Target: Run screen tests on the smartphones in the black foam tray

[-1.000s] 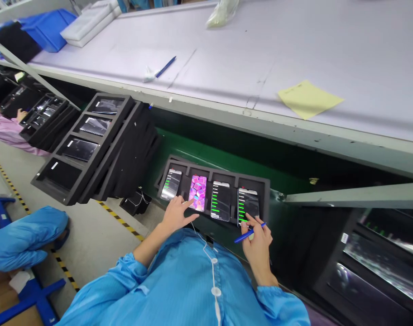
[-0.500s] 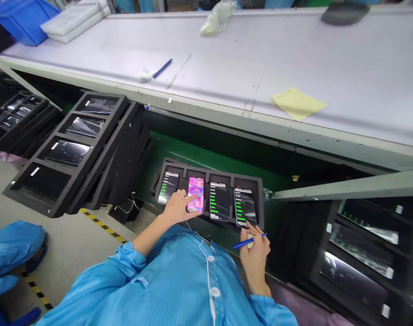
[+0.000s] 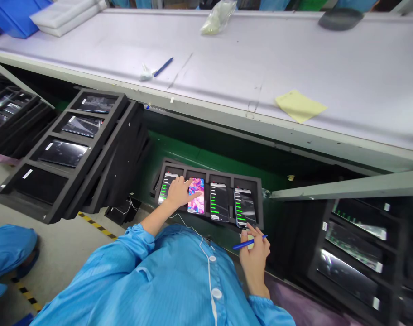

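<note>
A black foam tray holds several phones in separate compartments. My left hand has its fingers spread at the phone with a pink and purple screen, thumb and index finger over that screen. The hand partly covers the leftmost phone, which shows green lines on black. Similar lines show on the third phone and the rightmost phone. My right hand holds a blue pen and something yellowish, its fingertips at the rightmost phone's lower edge.
Stacked black trays with phones stand at the left and right. Beyond is a white bench with another pen, yellow paper and a plastic bag. A white cable hangs over the blue coat.
My left hand has moved up and slightly left, its fingers now more spread over the upper part of the pink-screened phone. My right hand has hardly moved.
</note>
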`<state>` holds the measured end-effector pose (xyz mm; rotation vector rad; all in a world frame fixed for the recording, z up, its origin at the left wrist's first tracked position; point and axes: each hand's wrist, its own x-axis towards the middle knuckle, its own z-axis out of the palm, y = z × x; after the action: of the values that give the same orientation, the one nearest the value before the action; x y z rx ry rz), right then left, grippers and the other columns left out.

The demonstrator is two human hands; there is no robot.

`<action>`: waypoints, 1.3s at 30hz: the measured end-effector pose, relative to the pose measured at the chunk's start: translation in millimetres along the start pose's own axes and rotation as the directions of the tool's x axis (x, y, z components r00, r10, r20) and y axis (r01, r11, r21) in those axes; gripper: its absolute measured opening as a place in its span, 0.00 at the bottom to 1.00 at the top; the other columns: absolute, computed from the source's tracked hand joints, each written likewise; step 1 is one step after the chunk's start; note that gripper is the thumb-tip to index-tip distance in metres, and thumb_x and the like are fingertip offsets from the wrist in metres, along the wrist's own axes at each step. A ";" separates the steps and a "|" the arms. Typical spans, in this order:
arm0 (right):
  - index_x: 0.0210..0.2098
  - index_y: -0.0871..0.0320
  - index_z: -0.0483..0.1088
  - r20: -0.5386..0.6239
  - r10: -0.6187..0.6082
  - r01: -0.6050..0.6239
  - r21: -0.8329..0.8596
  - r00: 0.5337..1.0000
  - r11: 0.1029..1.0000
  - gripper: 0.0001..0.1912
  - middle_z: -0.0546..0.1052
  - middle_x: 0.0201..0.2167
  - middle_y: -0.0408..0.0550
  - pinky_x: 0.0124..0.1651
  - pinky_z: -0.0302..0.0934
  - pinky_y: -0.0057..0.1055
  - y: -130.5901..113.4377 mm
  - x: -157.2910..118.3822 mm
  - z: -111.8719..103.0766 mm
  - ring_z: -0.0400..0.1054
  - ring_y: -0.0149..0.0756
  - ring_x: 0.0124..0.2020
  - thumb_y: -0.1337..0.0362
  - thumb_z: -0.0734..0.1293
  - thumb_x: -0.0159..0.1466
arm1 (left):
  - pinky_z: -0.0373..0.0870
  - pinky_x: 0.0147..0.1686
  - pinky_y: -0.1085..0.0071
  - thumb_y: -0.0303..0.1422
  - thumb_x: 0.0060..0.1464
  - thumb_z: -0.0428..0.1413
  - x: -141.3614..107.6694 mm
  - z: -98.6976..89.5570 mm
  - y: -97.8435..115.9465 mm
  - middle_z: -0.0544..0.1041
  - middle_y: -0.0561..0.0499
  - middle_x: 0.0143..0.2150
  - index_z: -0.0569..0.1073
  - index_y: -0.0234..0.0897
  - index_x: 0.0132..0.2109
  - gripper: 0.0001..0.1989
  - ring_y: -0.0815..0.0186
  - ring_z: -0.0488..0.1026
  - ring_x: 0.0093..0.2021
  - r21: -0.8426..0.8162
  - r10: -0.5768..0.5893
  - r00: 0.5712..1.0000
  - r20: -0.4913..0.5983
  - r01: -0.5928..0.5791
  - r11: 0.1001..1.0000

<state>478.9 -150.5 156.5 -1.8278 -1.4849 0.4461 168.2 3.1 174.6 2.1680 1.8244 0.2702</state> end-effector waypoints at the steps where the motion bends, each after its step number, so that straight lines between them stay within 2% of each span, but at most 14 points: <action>1: 0.41 0.52 0.69 -0.009 0.001 -0.001 -0.006 1.000 1.000 0.16 0.81 0.55 0.62 0.66 0.54 0.57 0.2 -0.1 -1.3 0.66 0.60 0.66 0.47 0.62 0.76 | 0.68 0.53 0.55 0.66 0.66 0.56 2.3 1.1 0.4 0.75 0.36 0.50 0.76 0.39 0.71 0.42 0.43 0.71 0.54 0.013 -0.004 1.000 0.016 0.003 1.000; 4: 0.41 0.52 0.69 -0.041 0.028 -0.028 -0.006 0.999 1.000 0.16 0.82 0.54 0.62 0.66 0.54 0.57 0.1 -1.5 -4.3 0.67 0.60 0.65 0.47 0.62 0.76 | 0.68 0.54 0.54 0.66 0.66 0.55 1.7 0.4 1.3 0.75 0.34 0.51 0.73 0.36 0.73 0.45 0.42 0.72 0.56 0.042 -0.029 0.999 0.041 0.028 0.999; 9: 0.41 0.53 0.69 -0.067 0.095 -0.094 0.026 0.993 0.995 0.20 0.82 0.54 0.62 0.67 0.53 0.57 -2.0 -3.0 -4.8 0.66 0.59 0.65 0.43 0.62 0.75 | 0.69 0.56 0.55 0.66 0.67 0.53 -3.7 -8.5 1.8 0.75 0.36 0.54 0.69 0.39 0.75 0.44 0.44 0.72 0.57 0.049 -0.053 0.997 0.060 0.050 0.998; 19: 0.40 0.53 0.68 -0.025 0.121 -0.121 0.017 0.992 0.993 0.20 0.80 0.56 0.62 0.69 0.52 0.57 -6.2 -1.2 -0.8 0.64 0.58 0.67 0.43 0.61 0.74 | 0.68 0.58 0.55 0.65 0.68 0.53 -4.0 -6.8 0.7 0.75 0.37 0.55 0.69 0.42 0.76 0.42 0.44 0.71 0.58 0.057 -0.046 0.990 0.134 0.039 0.998; 27: 0.39 0.52 0.68 -0.031 0.128 -0.127 0.018 0.991 0.992 0.20 0.81 0.56 0.63 0.68 0.52 0.55 -5.2 -3.1 0.6 0.64 0.59 0.67 0.43 0.61 0.74 | 0.69 0.58 0.55 0.65 0.67 0.55 -4.4 -11.6 -0.5 0.75 0.37 0.56 0.67 0.42 0.77 0.44 0.44 0.71 0.58 0.030 -0.062 0.992 0.108 0.060 0.998; 34: 0.40 0.53 0.69 -0.021 0.134 -0.134 0.026 0.991 0.991 0.19 0.81 0.56 0.63 0.68 0.51 0.56 -11.6 -4.2 0.1 0.64 0.59 0.67 0.44 0.61 0.74 | 0.68 0.59 0.54 0.64 0.67 0.54 -3.2 -6.8 -1.3 0.75 0.36 0.56 0.67 0.43 0.77 0.43 0.43 0.71 0.59 0.055 -0.043 0.988 0.149 0.035 0.998; 39: 0.40 0.53 0.69 -0.022 0.143 -0.141 0.047 0.990 0.989 0.19 0.80 0.56 0.63 0.68 0.51 0.56 -10.7 -4.9 -0.6 0.63 0.59 0.68 0.45 0.62 0.74 | 0.68 0.58 0.55 0.65 0.67 0.54 -2.0 -4.8 -2.8 0.75 0.37 0.55 0.64 0.41 0.79 0.45 0.44 0.71 0.57 0.036 -0.040 0.992 0.117 0.036 0.999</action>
<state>470.6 -154.6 163.8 -1.9040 -1.3223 0.5190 163.7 2.1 178.2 2.1215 1.8148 0.1009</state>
